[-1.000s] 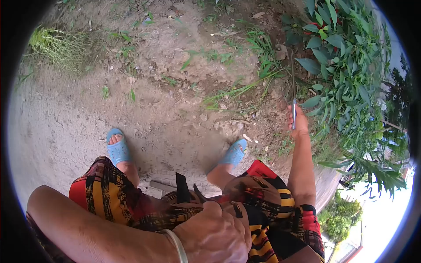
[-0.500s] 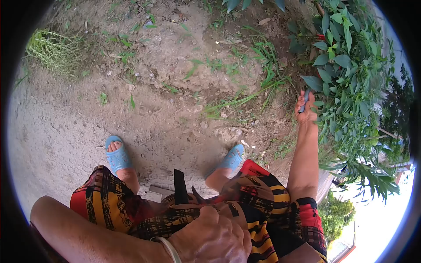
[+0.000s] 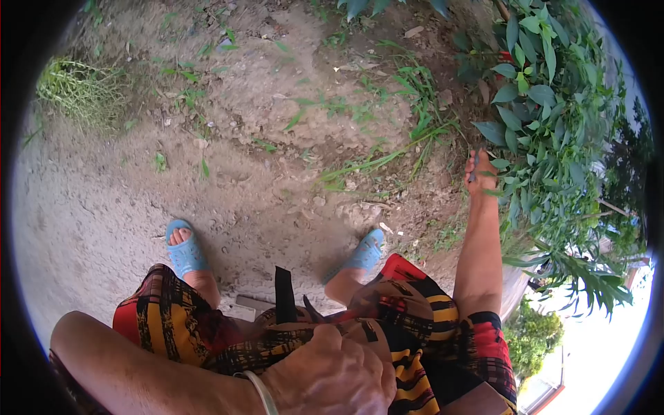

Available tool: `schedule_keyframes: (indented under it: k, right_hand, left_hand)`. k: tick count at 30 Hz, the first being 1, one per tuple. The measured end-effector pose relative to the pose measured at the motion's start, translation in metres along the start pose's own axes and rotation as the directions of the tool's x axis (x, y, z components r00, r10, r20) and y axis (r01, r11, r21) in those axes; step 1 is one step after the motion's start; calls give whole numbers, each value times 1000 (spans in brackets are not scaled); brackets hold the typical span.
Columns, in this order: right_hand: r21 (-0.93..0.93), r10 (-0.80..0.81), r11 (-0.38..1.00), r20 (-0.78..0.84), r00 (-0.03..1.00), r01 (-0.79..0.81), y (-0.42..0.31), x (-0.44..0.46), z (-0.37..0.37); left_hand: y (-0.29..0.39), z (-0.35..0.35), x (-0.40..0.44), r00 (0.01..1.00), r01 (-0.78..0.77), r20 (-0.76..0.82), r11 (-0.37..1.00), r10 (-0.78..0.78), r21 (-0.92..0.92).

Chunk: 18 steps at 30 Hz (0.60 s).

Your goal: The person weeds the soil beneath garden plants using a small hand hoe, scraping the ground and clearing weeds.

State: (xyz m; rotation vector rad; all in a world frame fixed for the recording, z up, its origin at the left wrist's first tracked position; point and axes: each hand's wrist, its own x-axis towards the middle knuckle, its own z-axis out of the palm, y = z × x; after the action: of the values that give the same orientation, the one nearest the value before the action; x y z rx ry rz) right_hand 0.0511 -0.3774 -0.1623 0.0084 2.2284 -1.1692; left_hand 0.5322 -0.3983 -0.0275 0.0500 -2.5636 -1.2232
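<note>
My right hand [image 3: 483,173] reaches out at the right, low beside a leafy green bush [image 3: 539,131]. Its fingers are wrapped round a tool with a grey-blue handle [image 3: 474,169]; the working end cannot be made out among the leaves. Close to the body, my left hand [image 3: 339,373] is closed in front of the patterned clothing [image 3: 187,311], a pale bracelet [image 3: 259,391] on its wrist. What that hand holds, if anything, is hidden from view. A black strap [image 3: 283,294] hangs just beyond it.
Bare soil [image 3: 256,194] with grass tufts [image 3: 422,131] spreads ahead. Two feet in blue slippers [image 3: 187,249] stand on it. A grey block [image 3: 254,303] lies between the legs, and a pale green weedy clump [image 3: 79,90] grows at the far left.
My right hand has turned slightly and dipped a little, so less of the handle shows above the fingers. My left hand stays at the clothing.
</note>
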Motion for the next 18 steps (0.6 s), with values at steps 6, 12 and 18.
schedule_keyframes:
  k: [6,12,18]
  right_hand:
    - [-158,38,987,113,993,-20,4,-38,23]
    - [-156,-34,985,261,965,77,-2,-74,53]
    - [-322,-206,861,485,850,393,-37,-129,88]
  left_hand:
    - [10,-19,10,949,61,314,990,-19,-125]
    - [21,-31,17,892,132,451,969,-24,-210]
    - [38,-17,5,912,91,406,992,-50,-82]
